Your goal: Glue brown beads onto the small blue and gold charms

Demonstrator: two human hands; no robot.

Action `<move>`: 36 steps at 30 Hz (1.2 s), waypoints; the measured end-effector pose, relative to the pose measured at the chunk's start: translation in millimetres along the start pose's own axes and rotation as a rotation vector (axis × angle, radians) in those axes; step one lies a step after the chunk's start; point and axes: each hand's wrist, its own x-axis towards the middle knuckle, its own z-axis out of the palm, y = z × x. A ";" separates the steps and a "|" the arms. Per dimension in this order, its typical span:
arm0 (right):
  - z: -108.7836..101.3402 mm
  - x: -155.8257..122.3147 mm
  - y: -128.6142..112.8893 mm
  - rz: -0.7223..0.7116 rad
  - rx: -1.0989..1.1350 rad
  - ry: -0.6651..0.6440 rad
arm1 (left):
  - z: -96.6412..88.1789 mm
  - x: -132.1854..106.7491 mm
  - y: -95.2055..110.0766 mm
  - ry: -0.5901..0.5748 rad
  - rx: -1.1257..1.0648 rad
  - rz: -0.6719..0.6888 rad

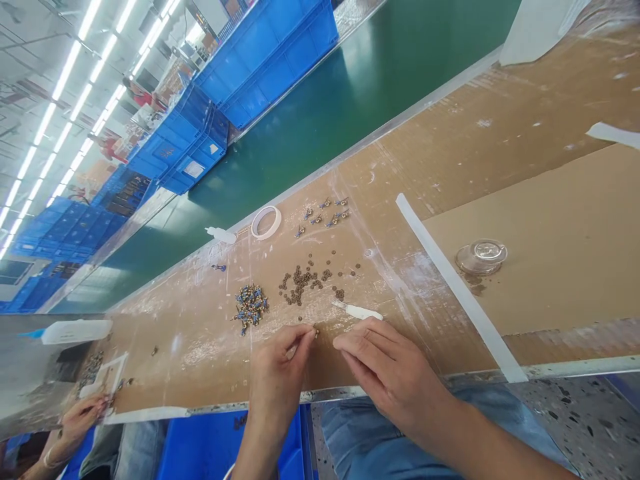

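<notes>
My left hand (281, 360) is pinched closed near the table's front edge. A tiny brown and gold piece (316, 332) shows at its fingertips; its kind is too small to tell. Close on its right is my right hand (387, 363), thumb and fingers pressed together, and whatever they may hold is hidden. Just beyond the right hand lies a white-handled pointed tool (361, 311). Small brown ring-like pieces (300, 283) are scattered ahead of both hands. Left of them sits a heap of small blue and gold figures (251, 307). Several similar figures (333, 219) stand apart farther back.
A tape roll (266, 223) and a small white bottle (221, 235) lie toward the green belt (300, 147). To the right are a white strip (450, 280) and a clear round dish (481, 257). Another person's hand (84, 417) works at far left, near a larger bottle (75, 331).
</notes>
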 end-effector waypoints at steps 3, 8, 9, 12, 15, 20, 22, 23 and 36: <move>-2.8 5.4 -2.3 0.057 0.062 0.048 | 0.4 -11.4 4.5 0.064 -0.310 -0.129; -7.9 11.4 -6.7 0.094 0.103 0.106 | 4.1 -22.6 10.2 0.020 -0.718 -0.283; -8.9 12.1 -7.1 0.087 0.100 0.105 | 5.2 -22.8 10.2 0.006 -0.759 -0.300; -11.8 14.7 -7.6 0.048 0.082 0.105 | 8.1 -21.9 10.6 -0.008 -0.808 -0.307; -15.2 17.7 -8.2 0.010 0.073 0.104 | 9.7 -21.6 13.0 -0.003 -0.808 -0.282; -22.5 19.8 -11.0 -0.017 0.049 0.066 | 9.6 -23.2 20.5 0.008 -0.798 -0.261; -24.4 19.8 -11.5 -0.031 0.030 0.066 | 9.9 -23.4 24.5 0.025 -0.798 -0.259; -24.8 19.8 -11.5 -0.036 0.021 0.068 | 10.2 -23.3 26.7 0.033 -0.797 -0.263; -47.7 25.3 -11.6 -0.046 -0.145 0.279 | 6.2 36.3 37.1 -0.077 -0.742 -0.171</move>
